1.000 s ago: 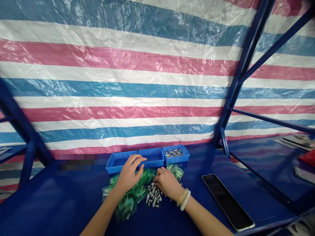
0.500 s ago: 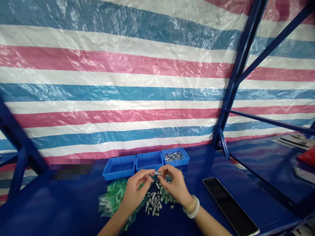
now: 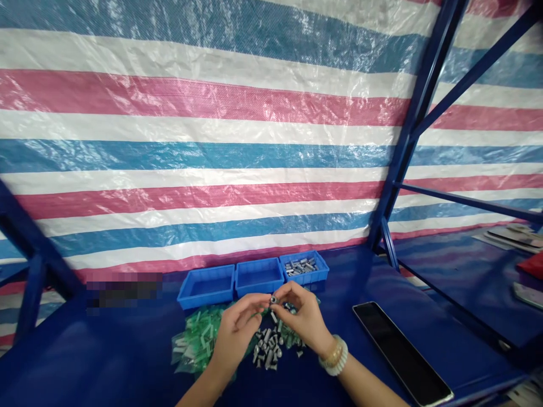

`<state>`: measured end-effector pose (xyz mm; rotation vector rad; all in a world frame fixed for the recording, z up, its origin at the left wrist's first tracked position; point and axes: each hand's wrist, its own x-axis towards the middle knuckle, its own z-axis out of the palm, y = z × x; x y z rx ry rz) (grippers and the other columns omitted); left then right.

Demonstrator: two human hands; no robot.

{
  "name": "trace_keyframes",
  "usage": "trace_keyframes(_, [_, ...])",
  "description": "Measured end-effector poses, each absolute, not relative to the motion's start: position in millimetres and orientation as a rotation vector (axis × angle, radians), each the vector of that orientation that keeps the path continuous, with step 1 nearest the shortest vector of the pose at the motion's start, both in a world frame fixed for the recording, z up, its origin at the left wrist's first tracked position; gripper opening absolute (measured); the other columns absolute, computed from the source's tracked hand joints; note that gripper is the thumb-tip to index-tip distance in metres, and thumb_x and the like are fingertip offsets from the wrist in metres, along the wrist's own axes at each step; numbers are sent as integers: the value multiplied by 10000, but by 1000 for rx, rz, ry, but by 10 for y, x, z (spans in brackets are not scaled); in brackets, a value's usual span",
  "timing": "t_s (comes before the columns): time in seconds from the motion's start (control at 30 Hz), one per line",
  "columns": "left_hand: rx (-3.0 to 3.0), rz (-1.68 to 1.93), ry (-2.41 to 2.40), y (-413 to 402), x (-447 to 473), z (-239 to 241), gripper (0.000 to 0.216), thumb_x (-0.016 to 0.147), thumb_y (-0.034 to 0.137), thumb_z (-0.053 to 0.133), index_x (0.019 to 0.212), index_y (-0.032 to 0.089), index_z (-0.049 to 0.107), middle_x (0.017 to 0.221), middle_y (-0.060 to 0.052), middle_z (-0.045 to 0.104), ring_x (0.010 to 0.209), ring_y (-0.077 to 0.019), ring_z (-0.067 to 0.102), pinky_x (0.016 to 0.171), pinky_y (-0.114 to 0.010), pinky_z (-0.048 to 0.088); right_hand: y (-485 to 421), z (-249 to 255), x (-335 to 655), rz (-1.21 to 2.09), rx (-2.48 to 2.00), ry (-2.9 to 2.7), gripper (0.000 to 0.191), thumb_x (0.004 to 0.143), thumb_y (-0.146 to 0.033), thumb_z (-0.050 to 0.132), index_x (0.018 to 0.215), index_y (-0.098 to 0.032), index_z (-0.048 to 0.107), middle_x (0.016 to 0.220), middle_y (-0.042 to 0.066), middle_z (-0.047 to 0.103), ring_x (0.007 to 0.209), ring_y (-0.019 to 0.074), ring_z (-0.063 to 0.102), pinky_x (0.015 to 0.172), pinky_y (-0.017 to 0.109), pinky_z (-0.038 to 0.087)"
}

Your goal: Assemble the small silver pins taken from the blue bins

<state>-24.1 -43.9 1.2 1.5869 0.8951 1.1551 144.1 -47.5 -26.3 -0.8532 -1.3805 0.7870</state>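
Note:
My left hand [image 3: 237,329] and my right hand [image 3: 303,319] meet above the blue table, fingertips pinched together on one small grey metal piece [image 3: 274,299]. Below them lies a loose heap of grey metal pieces [image 3: 268,346]. Green plastic bags [image 3: 195,338] holding white parts are spread to the left of the heap. Behind the hands stand three blue trays in a row: the left tray [image 3: 206,285], the middle tray [image 3: 259,276], and the right tray [image 3: 304,267] with several grey metal pieces in it. A bead bracelet sits on my right wrist.
A dark phone or tablet [image 3: 401,351] lies face up at the right of the table. Blue metal frame posts [image 3: 403,141] rise at the right and left. A striped tarpaulin [image 3: 212,141] hangs behind. Flat items lie on a neighbouring surface at far right.
Both hands left the bags and the heap, rose and came together on one metal piece. Between half a second ago and now they have barely moved.

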Motion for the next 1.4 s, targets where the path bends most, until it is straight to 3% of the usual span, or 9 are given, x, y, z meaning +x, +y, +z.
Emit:
trace_keyframes(0.1, [1755, 1159, 875, -453, -258, 53, 270, 748, 187, 591, 953, 210, 765, 1016, -85, 757, 999, -259, 682, 908, -368, 532, -444, -318, 1411, 992, -759, -1294, 259, 775, -395, 765, 828, -225, 577, 815, 26, 726, 761, 197, 717, 699, 303, 584])
trace_keyframes(0.23, [1784, 1171, 890, -417, -303, 73, 268, 777, 200, 593, 986, 213, 760, 1001, -78, 767, 947, -244, 687, 884, -358, 533, -298, -351, 1566, 749, -900, -1385, 262, 899, -470, 620, 942, -212, 618, 866, 55, 753, 794, 213, 731, 733, 339, 599])
trace_keyframes(0.33, [1724, 1199, 932, -351, -336, 53, 258, 778, 207, 595, 976, 216, 760, 993, -69, 773, 929, -232, 689, 871, -346, 537, -78, -353, 1818, 545, -1040, -1380, 306, 980, -416, 481, 1108, -181, 631, 976, 103, 733, 860, 228, 706, 798, 391, 578])
trace_keyframes(0.47, [1689, 1210, 975, -273, -344, 18, 252, 770, 228, 595, 961, 207, 757, 963, -71, 777, 901, -231, 696, 837, -345, 549, 113, -355, 2131, 280, -1271, -1440, 282, 928, -289, 563, 1153, -146, 655, 1078, 155, 666, 1047, 309, 586, 962, 523, 445])
trace_keyframes(0.57, [1677, 1211, 1025, -243, -345, 24, 235, 786, 275, 613, 965, 204, 748, 973, -76, 779, 897, -237, 705, 839, -360, 561, 59, -358, 2188, 159, -1381, -1556, 232, 912, -185, 562, 1112, -141, 670, 1112, 169, 627, 1099, 323, 515, 998, 529, 379])
trace_keyframes(0.67, [1649, 1224, 1061, -228, -359, 46, 226, 813, 323, 620, 965, 205, 739, 977, -74, 784, 913, -244, 718, 875, -378, 559, -85, -347, 2053, 170, -1387, -1798, 155, 905, -119, 571, 936, -184, 707, 931, 78, 667, 956, 242, 576, 947, 400, 421])
trace_keyframes(0.8, [1626, 1267, 1093, -214, -374, 47, 223, 825, 314, 604, 968, 199, 729, 972, -73, 784, 916, -241, 724, 886, -380, 562, -266, -338, 1736, 205, -1411, -2096, 107, 817, -183, 719, 713, -205, 701, 798, 20, 655, 857, 211, 587, 843, 326, 429])
trace_keyframes(1.23, [1637, 1252, 1089, -206, -346, 4, 198, 807, 307, 613, 928, 194, 721, 933, -69, 785, 895, -242, 731, 870, -382, 572, -300, -487, 1409, 239, -1658, -2062, 125, 744, -271, 761, 674, -172, 733, 861, 109, 675, 951, 308, 588, 806, 396, 426])
trace_keyframes(1.4, [1662, 1245, 1090, -217, -332, -27, 208, 810, 311, 601, 937, 193, 715, 937, -73, 779, 897, -241, 730, 870, -384, 570, -292, -444, 1522, 315, -1536, -1862, 126, 748, -166, 715, 627, -173, 677, 763, 74, 678, 819, 244, 630, 754, 345, 463])
